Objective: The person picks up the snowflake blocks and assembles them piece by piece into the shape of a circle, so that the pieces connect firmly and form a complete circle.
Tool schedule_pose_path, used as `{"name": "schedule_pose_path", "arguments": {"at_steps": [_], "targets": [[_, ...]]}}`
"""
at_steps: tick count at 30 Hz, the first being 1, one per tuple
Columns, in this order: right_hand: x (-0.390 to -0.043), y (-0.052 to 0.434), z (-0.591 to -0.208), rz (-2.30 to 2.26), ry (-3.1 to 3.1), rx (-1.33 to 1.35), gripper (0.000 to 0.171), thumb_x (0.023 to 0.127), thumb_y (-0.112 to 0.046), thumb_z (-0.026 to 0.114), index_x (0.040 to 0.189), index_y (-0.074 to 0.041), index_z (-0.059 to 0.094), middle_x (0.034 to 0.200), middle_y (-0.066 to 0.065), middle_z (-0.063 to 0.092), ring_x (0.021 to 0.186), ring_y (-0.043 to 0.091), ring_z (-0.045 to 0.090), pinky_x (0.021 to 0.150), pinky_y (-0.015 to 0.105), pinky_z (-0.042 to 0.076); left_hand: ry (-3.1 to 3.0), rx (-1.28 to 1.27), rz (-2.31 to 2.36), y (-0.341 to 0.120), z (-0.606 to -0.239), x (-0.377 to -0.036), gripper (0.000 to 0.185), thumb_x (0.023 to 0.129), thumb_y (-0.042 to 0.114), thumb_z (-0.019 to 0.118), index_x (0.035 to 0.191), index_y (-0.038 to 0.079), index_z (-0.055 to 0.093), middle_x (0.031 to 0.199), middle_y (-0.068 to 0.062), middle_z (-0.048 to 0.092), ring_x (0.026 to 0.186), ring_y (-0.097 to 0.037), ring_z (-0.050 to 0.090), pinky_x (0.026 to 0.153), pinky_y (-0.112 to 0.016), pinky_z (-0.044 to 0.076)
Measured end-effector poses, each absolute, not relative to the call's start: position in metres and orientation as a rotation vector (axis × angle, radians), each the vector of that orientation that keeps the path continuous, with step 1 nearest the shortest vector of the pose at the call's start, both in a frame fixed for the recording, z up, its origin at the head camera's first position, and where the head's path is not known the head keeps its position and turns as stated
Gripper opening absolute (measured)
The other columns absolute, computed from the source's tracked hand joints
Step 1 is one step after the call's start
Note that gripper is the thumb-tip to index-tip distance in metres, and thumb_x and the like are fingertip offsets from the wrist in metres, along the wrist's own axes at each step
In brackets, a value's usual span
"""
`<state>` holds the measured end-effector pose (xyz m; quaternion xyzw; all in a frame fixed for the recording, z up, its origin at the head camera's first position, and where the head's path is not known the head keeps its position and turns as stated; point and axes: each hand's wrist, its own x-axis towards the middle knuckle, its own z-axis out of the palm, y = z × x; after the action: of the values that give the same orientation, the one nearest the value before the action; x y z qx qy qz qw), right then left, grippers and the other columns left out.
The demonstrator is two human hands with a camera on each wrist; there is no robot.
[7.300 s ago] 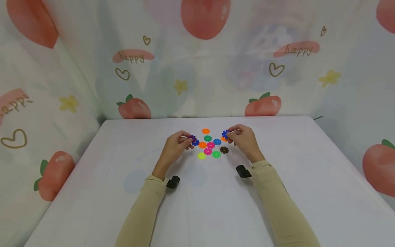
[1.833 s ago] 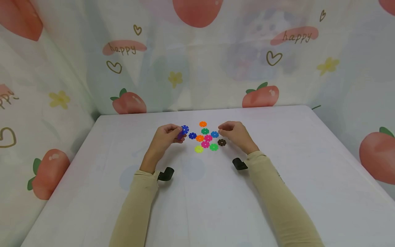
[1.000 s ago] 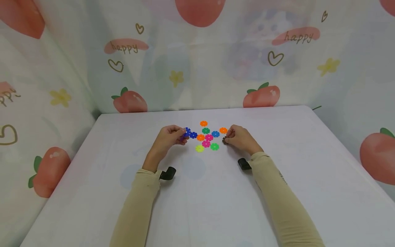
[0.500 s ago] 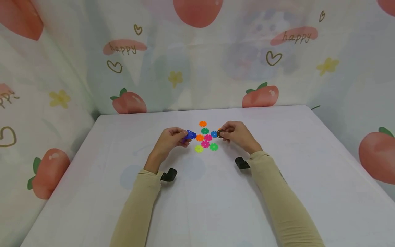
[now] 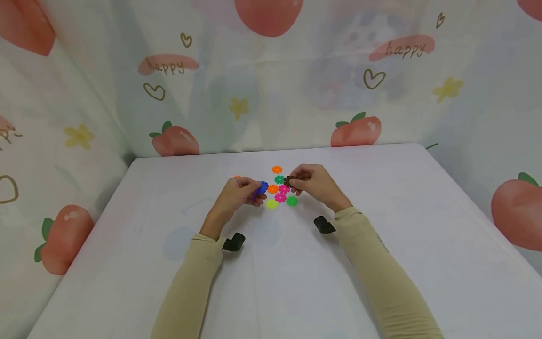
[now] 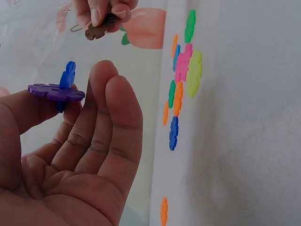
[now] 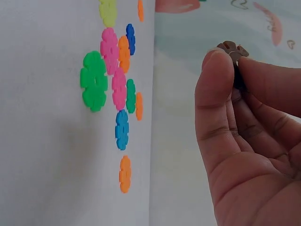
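1. Fingers of the left hand [image 5: 235,194] pinch a purple disc [image 6: 55,91] with a blue disc [image 6: 68,75] slotted upright into it.
2. Right hand [image 5: 313,184] grips a brown disc [image 6: 97,31] between thumb and fingers (held above the table [image 5: 381,245]).
3. Loose coloured discs [image 5: 279,189] lie flat between both hands.

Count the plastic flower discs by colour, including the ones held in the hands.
orange discs: 4
pink discs: 2
dark blue discs: 2
light blue disc: 1
bright green disc: 1
teal green disc: 1
yellow disc: 1
purple disc: 1
brown disc: 1
Total: 14
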<state>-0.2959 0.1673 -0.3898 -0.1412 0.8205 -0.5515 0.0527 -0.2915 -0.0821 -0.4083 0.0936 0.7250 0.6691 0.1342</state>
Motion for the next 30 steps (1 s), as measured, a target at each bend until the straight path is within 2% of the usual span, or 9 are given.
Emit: {"name": "schedule_pose_path", "arguments": {"at_steps": [4, 8, 11, 14, 22, 30], "targets": [[-0.293, 0.160, -0.387, -1.692, 2.466, -0.470, 0.011, 0.092, -0.010, 0.067, 0.100, -0.002, 0.065, 0.097, 0.022, 0.067, 0.080, 0.037, 0.065, 0.072, 0.033, 0.057, 2.133, 0.263, 1.907, -0.079, -0.407, -0.290, 0.031, 0.099, 0.020, 0.059, 0.111, -0.007, 0.063, 0.093, -0.017, 0.070, 0.078, -0.025, 0.070, 0.075, -0.034, 0.058], [-0.290, 0.153, -0.385, -1.704, 2.423, -0.512, 0.010, 0.092, -0.009, 0.067, 0.099, -0.002, 0.066, 0.100, 0.021, 0.068, 0.086, 0.045, 0.064, 0.074, 0.038, 0.057, 2.137, 0.267, 1.897, -0.076, -0.405, -0.289, 0.024, 0.099, 0.020, 0.058, 0.105, -0.002, 0.065, 0.092, -0.016, 0.070, 0.078, -0.025, 0.069, 0.074, -0.034, 0.058], [-0.287, 0.149, -0.384, -1.701, 2.425, -0.536, 0.008, 0.092, -0.009, 0.067, 0.098, -0.003, 0.067, 0.097, 0.016, 0.069, 0.085, 0.044, 0.064, 0.077, 0.045, 0.056, 2.135, 0.284, 1.890, -0.074, -0.405, -0.287, 0.024, 0.099, 0.023, 0.059, 0.102, 0.000, 0.065, 0.091, -0.016, 0.071, 0.077, -0.026, 0.069, 0.074, -0.034, 0.058], [-0.285, 0.146, -0.384, -1.703, 2.429, -0.562, 0.007, 0.091, -0.008, 0.068, 0.096, -0.004, 0.067, 0.096, 0.018, 0.068, 0.086, 0.044, 0.063, 0.080, 0.051, 0.054, 2.124, 0.305, 1.884, -0.072, -0.405, -0.287, 0.026, 0.098, 0.025, 0.059, 0.100, 0.000, 0.065, 0.090, -0.016, 0.071, 0.075, -0.025, 0.068, 0.075, -0.034, 0.058], [-0.285, 0.142, -0.387, -1.700, 2.439, -0.623, 0.005, 0.090, -0.009, 0.070, 0.093, -0.005, 0.069, 0.097, 0.024, 0.067, 0.087, 0.046, 0.063, 0.082, 0.057, 0.052, 2.110, 0.322, 1.885, -0.070, -0.405, -0.286, 0.026, 0.098, 0.023, 0.058, 0.098, -0.002, 0.065, 0.086, -0.017, 0.070, 0.072, -0.025, 0.067, 0.074, -0.035, 0.058], [-0.283, 0.139, -0.388, -1.684, 2.468, -0.631, 0.003, 0.089, -0.005, 0.070, 0.092, -0.006, 0.071, 0.094, 0.023, 0.068, 0.085, 0.041, 0.065, 0.080, 0.058, 0.052, 2.052, 0.303, 1.917, -0.070, -0.408, -0.288, 0.025, 0.098, 0.021, 0.059, 0.099, -0.004, 0.065, 0.084, -0.017, 0.070, 0.070, -0.024, 0.068, 0.073, -0.036, 0.058]]}}
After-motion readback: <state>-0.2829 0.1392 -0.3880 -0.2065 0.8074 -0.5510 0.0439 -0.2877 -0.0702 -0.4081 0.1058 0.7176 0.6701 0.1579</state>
